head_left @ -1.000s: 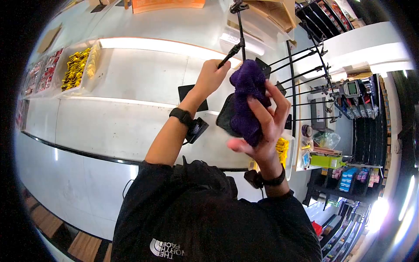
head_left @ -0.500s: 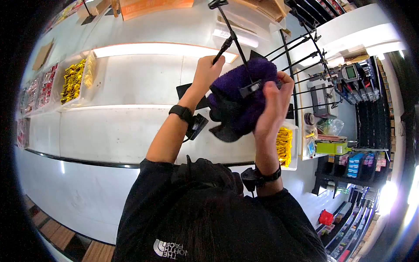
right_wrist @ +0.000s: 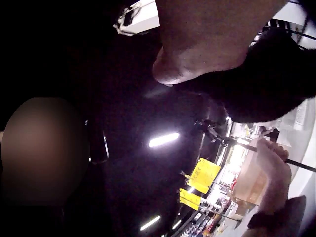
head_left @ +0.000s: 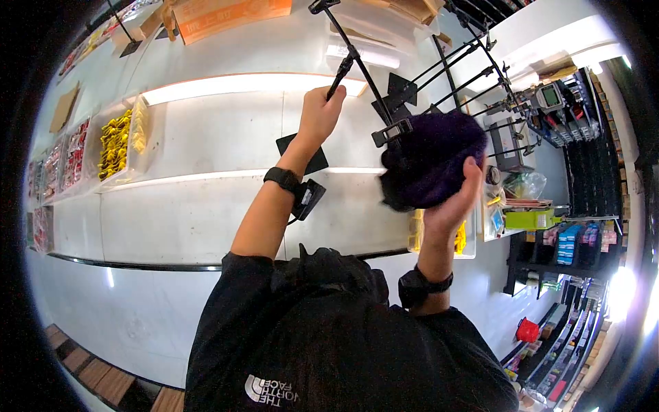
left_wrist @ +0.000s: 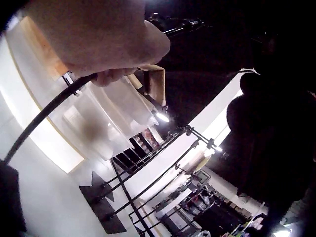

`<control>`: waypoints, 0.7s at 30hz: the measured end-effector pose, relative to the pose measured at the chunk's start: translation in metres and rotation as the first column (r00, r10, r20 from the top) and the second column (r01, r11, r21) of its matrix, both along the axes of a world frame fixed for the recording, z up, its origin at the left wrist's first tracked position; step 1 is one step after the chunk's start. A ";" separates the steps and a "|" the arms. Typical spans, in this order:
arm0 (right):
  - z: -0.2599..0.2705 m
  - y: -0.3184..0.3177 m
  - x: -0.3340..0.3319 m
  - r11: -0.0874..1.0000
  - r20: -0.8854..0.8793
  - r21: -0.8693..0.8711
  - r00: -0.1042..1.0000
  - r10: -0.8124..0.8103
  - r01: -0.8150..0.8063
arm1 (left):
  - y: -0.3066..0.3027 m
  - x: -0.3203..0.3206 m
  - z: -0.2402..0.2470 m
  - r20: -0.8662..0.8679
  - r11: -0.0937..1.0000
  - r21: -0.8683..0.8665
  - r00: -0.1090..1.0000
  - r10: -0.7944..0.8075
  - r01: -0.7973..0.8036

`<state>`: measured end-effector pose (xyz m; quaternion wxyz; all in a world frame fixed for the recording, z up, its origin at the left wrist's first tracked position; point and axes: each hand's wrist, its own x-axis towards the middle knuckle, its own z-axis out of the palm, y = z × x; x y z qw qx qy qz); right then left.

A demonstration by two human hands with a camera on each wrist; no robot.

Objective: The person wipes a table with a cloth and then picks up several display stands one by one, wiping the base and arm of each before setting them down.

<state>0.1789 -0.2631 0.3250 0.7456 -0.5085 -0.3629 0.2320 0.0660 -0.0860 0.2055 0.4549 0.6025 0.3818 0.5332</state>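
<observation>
My left hand [head_left: 321, 118] grips the slim black pole of a stand [head_left: 341, 75], whose dark square base [head_left: 302, 152] rests on the white table. From the pole's joint a long black arm slants down to the right and ends in a small clip [head_left: 392, 133]. In my right hand [head_left: 449, 204] is a dark purple fuzzy cloth [head_left: 439, 154], thumb on its near face and the other fingers hidden behind it. The clip overlaps the cloth's left edge in the head view. Seen from the right wrist, the cloth [right_wrist: 266, 79] bulges dark beneath the hand.
Clear bins of yellow packets [head_left: 117, 147] and red packets [head_left: 75, 154] line the left. Another bin [head_left: 470, 237] stands behind my right wrist. Several black stands [head_left: 480, 75] crowd the right, with an orange box [head_left: 230, 17] farther off.
My right hand and the cloth have moved right, so the clip now lies at the cloth's left edge rather than over its middle. The left hand keeps its grip, and the pole leans further left.
</observation>
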 end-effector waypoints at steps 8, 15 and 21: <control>0.000 0.010 -0.046 0.993 0.611 -0.067 0.791 -0.038 0.100 | 0.000 -0.003 0.000 0.050 0.996 -0.087 0.999 -0.022 0.026; -0.020 0.018 -0.004 0.945 -0.109 -0.299 0.989 0.101 -0.129 | 0.000 -0.004 0.005 0.027 0.998 -0.060 1.000 0.014 -0.012; -0.017 -0.003 0.008 0.995 -0.326 -0.093 0.943 -0.065 0.036 | 0.002 0.001 -0.002 0.009 0.999 -0.052 1.000 0.000 0.000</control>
